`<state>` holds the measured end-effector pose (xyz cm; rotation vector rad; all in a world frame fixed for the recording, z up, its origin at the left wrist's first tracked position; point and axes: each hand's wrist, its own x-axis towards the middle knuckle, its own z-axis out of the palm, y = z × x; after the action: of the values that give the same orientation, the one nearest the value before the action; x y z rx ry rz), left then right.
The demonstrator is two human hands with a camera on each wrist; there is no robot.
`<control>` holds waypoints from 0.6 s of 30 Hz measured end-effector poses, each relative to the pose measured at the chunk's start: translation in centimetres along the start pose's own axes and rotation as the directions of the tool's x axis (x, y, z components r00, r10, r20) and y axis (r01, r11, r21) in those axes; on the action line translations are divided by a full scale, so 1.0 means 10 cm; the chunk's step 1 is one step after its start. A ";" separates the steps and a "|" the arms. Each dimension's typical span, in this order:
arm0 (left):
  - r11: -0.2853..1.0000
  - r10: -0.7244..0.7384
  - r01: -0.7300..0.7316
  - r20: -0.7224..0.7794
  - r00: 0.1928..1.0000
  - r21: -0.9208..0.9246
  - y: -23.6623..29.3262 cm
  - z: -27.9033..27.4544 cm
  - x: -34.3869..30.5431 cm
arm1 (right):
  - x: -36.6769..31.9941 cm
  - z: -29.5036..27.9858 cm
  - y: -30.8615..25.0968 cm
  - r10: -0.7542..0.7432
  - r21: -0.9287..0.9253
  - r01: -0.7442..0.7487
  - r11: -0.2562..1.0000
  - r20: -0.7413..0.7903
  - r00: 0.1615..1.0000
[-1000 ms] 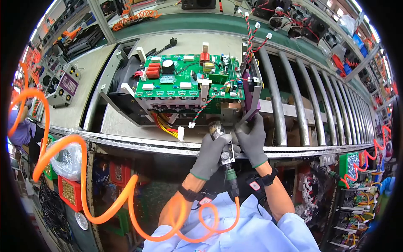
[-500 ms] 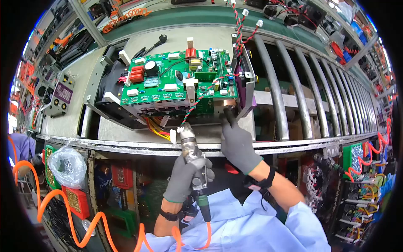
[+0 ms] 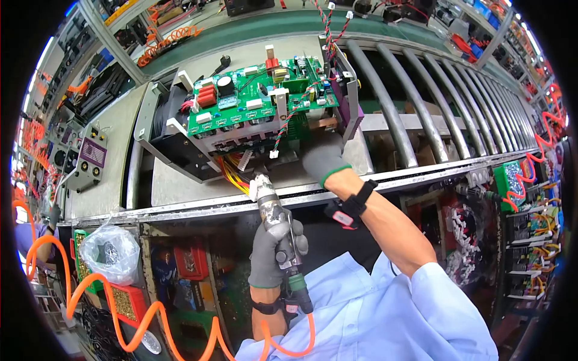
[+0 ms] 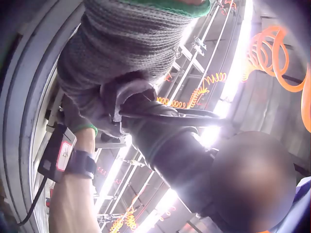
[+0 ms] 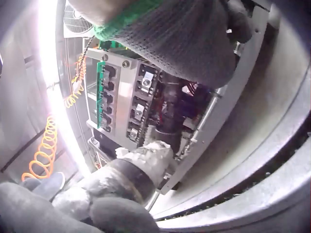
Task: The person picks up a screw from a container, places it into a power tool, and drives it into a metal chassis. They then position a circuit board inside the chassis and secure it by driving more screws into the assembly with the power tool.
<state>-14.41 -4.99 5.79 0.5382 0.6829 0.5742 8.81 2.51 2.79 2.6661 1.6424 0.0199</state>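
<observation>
My gloved left hand (image 3: 271, 253) grips an air screwdriver (image 3: 269, 204) with an orange coiled hose; its white-wrapped nose points at the unit's lower front, near a bundle of yellow and red wires (image 3: 232, 171). The unit is a metal chassis (image 3: 174, 150) with a green circuit board (image 3: 241, 108) on top. My gloved right hand (image 3: 327, 157) reaches into its front, below the board and beside the purple end panel (image 3: 351, 114). Its fingers are hidden there, and I cannot tell what they hold. Close up in the right wrist view, the driver's nose (image 5: 150, 158) meets the chassis interior.
Steel rollers (image 3: 394, 108) run off to the right of the unit. At the left stands another device with a purple label (image 3: 91, 153). Below the bench edge are a red bin of small screws (image 3: 125, 302) and a clear plastic bag (image 3: 109, 256). The orange hose (image 3: 159, 308) loops across the lower left.
The right hand has parted from the left hand and driver and moved up into the unit's front. My left hand has swung the driver's nose up to the chassis near the wires.
</observation>
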 end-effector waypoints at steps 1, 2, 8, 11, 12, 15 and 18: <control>1.000 0.001 -0.001 0.009 1.000 -0.002 0.00 -0.04 -0.01 | -0.01 0.03 0.03 0.005 -0.001 -0.006 1.000 -0.040 0.999; 1.000 0.002 -0.002 0.009 1.000 -0.007 0.00 -0.07 -0.03 | -0.07 0.02 0.05 0.004 -0.001 -0.005 1.000 -0.074 0.997; 0.999 0.024 -0.023 0.020 1.000 -0.046 -0.02 -0.07 -0.09 | 0.02 -0.04 -0.01 -0.014 -0.079 0.015 0.997 0.015 1.000; 0.999 0.009 -0.008 0.018 1.000 -0.053 -0.05 -0.09 -0.09 | 0.02 0.10 0.05 -0.050 -0.083 0.045 0.995 -0.062 0.997; 0.999 0.007 -0.006 0.025 1.000 -0.051 -0.05 -0.07 -0.08 | -0.04 0.12 0.08 -0.065 -0.078 0.057 0.995 -0.106 0.992; 0.999 -0.002 0.003 0.030 1.000 -0.037 -0.05 -0.05 -0.06 | -0.49 -0.01 0.24 -0.158 0.241 0.268 0.933 -0.395 0.905; 1.000 -0.024 0.025 0.025 0.999 -0.008 -0.06 -0.02 -0.03 | -0.66 0.14 0.33 0.100 0.840 0.241 0.487 -0.328 0.939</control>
<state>-14.51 -5.60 5.42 0.5280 0.6629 0.5463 8.77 -4.86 1.38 3.4414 2.3771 -0.5691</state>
